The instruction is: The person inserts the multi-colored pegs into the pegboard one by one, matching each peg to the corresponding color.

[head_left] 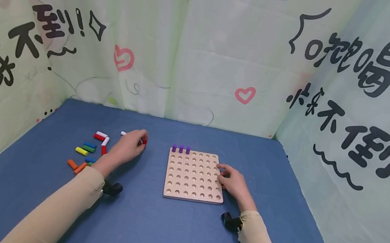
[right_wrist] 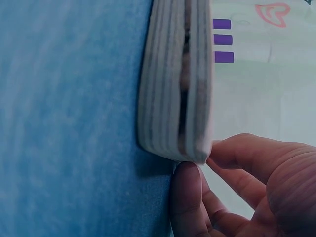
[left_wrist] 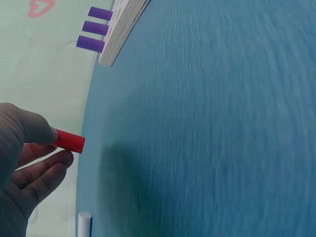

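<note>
A small red peg [left_wrist: 70, 141] is pinched at the fingertips of my left hand [head_left: 131, 145], raised over the blue cloth left of the board. Near that hand lies a white peg [left_wrist: 84, 225]. The square wooden pegboard [head_left: 192, 197] has rows of round holes, and three purple pegs [head_left: 181, 149] stand upright along its far left edge. At the board's right edge, my right hand [head_left: 234, 183] grips the side with thumb and finger, as the right wrist view shows close up.
Loose pegs lie left of my left hand: a yellow peg [head_left: 81, 151], an orange peg [head_left: 72, 164], a green peg [head_left: 88, 149] and several red, white and blue ones. Printed curtains [head_left: 201, 59] rise behind and beside the blue-covered table [head_left: 141, 223].
</note>
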`<state>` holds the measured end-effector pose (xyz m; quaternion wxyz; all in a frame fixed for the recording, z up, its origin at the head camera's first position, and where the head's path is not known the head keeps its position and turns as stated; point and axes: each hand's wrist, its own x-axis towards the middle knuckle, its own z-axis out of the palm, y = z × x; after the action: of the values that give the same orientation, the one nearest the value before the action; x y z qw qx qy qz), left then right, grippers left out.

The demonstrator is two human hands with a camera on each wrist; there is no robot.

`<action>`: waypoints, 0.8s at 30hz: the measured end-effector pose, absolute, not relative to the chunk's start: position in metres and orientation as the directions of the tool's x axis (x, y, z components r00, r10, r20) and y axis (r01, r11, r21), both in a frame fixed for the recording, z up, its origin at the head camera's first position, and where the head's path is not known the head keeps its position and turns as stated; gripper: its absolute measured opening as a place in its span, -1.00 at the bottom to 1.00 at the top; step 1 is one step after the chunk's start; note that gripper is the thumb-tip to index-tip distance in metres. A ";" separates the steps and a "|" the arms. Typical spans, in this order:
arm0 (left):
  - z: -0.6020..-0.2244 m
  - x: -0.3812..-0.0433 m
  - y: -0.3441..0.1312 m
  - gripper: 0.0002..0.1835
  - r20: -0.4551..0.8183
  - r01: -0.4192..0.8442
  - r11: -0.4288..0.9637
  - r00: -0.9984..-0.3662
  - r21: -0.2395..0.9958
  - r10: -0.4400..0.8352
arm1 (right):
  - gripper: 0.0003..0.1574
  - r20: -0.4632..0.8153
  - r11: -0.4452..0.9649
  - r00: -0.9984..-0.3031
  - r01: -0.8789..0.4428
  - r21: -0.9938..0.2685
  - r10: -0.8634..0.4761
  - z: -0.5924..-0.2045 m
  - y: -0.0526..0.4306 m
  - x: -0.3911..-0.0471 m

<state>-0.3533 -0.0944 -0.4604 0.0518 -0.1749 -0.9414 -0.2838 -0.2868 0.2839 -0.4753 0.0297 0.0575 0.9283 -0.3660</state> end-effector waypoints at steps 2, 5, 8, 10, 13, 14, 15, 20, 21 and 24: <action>-0.461 -0.354 -0.090 -0.81 0.204 0.357 0.774 -0.934 0.524 0.293 | -0.42 -0.094 0.729 -0.992 0.127 -0.673 0.086 -0.476 0.284 -0.287; -0.463 -0.354 -0.083 -0.82 0.211 0.357 0.771 -0.934 0.528 0.288 | -0.42 -0.095 0.732 -0.992 0.128 -0.669 0.087 -0.476 0.284 -0.287; -0.463 -0.354 -0.077 -0.83 0.211 0.353 0.764 -0.936 0.540 0.283 | -0.42 -0.098 0.730 -0.991 0.130 -0.670 0.086 -0.476 0.284 -0.287; -0.463 -0.354 -0.073 -0.84 0.211 0.353 0.757 -0.936 0.550 0.283 | -0.42 -0.100 0.729 -0.991 0.134 -0.672 0.089 -0.476 0.284 -0.286; -0.464 -0.355 -0.067 -0.86 0.218 0.359 0.747 -0.933 0.559 0.285 | -0.43 -0.102 0.726 -0.991 0.135 -0.674 0.090 -0.475 0.284 -0.286; -0.464 -0.355 -0.066 -0.86 0.221 0.361 0.747 -0.933 0.558 0.286 | -0.43 -0.102 0.726 -0.991 0.137 -0.674 0.092 -0.475 0.284 -0.286; -0.464 -0.355 -0.065 -0.86 0.223 0.363 0.747 -0.932 0.557 0.286 | -0.43 -0.103 0.726 -0.991 0.137 -0.674 0.091 -0.475 0.284 -0.286; -0.465 -0.356 -0.057 -0.87 0.237 0.377 0.738 -0.926 0.559 0.294 | -0.42 -0.103 0.729 -0.990 0.138 -0.671 0.093 -0.475 0.283 -0.286; -0.465 -0.356 -0.055 -0.87 0.236 0.379 0.736 -0.925 0.561 0.296 | -0.42 -0.103 0.729 -0.990 0.139 -0.670 0.094 -0.475 0.283 -0.286; -0.464 -0.356 -0.049 -0.88 0.234 0.380 0.734 -0.925 0.563 0.299 | -0.42 -0.105 0.731 -0.990 0.141 -0.668 0.095 -0.474 0.283 -0.286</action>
<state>-0.3559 -0.0490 -0.4638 0.0637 -0.1828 -0.9289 -0.3157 -0.2857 0.2826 -0.4744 0.0318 0.0636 0.9297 -0.3614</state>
